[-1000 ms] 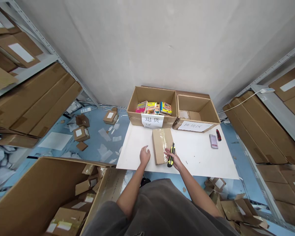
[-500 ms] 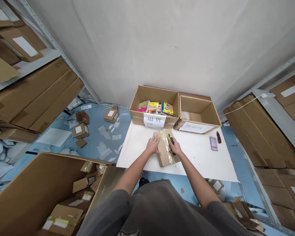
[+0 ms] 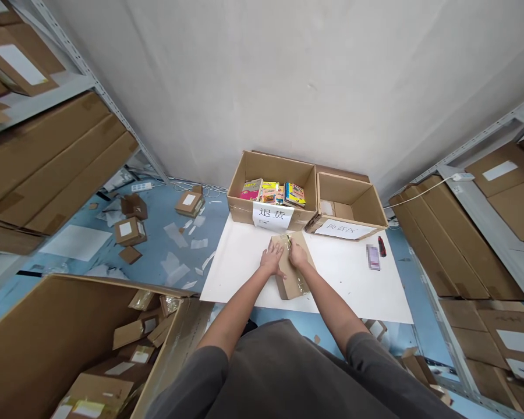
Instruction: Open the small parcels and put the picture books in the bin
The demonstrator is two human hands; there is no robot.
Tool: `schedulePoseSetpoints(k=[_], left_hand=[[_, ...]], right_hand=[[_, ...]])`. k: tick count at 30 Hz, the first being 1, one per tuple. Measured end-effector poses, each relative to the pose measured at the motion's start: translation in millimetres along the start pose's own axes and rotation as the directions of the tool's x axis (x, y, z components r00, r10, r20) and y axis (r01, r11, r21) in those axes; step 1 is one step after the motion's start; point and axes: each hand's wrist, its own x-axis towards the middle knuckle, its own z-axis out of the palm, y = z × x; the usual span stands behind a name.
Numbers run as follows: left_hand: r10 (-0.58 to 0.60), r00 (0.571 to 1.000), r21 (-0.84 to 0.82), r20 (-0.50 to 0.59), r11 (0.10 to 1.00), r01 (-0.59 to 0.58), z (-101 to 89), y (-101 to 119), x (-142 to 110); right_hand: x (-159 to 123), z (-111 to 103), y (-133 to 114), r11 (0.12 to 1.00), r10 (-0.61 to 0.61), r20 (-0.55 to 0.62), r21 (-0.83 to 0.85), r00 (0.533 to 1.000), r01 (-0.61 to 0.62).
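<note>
A small taped cardboard parcel (image 3: pixel 293 281) lies on the white table (image 3: pixel 353 291) in front of me. My left hand (image 3: pixel 272 258) rests flat on its left far corner, fingers spread. My right hand (image 3: pixel 297 255) is closed on top of the parcel's far end, gripping a yellow and black utility knife (image 3: pixel 289 244) of which only a tip shows.
Two open cartons stand at the table's far edge: one with colourful books (image 3: pixel 271 192), one nearly empty (image 3: pixel 349 203). A red pen (image 3: pixel 381 246) and a small packet (image 3: pixel 372 256) lie to the right. A big carton of parcels (image 3: pixel 70 343) stands at my left. Shelves flank both sides.
Both hands moved from the parcel's near end to its far end. The parcel turned slightly. My right hand with the knife shifted left onto the parcel's top.
</note>
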Motion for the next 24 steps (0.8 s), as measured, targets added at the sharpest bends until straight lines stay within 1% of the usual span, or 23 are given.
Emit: schedulePoseSetpoints(k=[4, 6, 8, 12, 20, 24], left_hand=[[-0.008, 1.000, -0.022, -0.012, 1.000, 0.008, 4.0, -3.8, 2.4], [-0.007, 1.000, -0.037, -0.022, 0.999, 0.007, 6.2, -5.4, 3.5], [-0.004, 1.000, -0.039, -0.027, 0.999, 0.003, 7.8, -6.6, 4.1], [-0.003, 1.000, -0.027, -0.017, 1.000, 0.002, 8.9, -8.4, 4.3], [0.025, 0.999, -0.017, -0.036, 1.000, -0.026, 8.8, -9.5, 1.1], [0.010, 1.000, -0.007, -0.021, 1.000, -0.010, 6.7, -7.8, 0.2]], right_hand=[[5.0, -13.8, -0.8, 0.997, -0.056, 0.038, 0.054, 0.998, 0.053], [6.2, -19.4, -2.9, 0.997, -0.049, 0.045, 0.059, 0.998, 0.047], [4.9, -21.7, -4.6, 0.998, -0.018, 0.054, 0.062, 0.998, 0.015], [-5.8, -18.2, -2.5, 0.996, 0.020, 0.070, 0.080, 0.997, -0.025], [-36.0, -5.4, 3.2, 0.991, 0.099, 0.054, 0.083, 0.994, -0.103], [-47.3, -5.3, 5.6, 0.993, 0.118, 0.082, 0.022, 0.990, -0.120]])
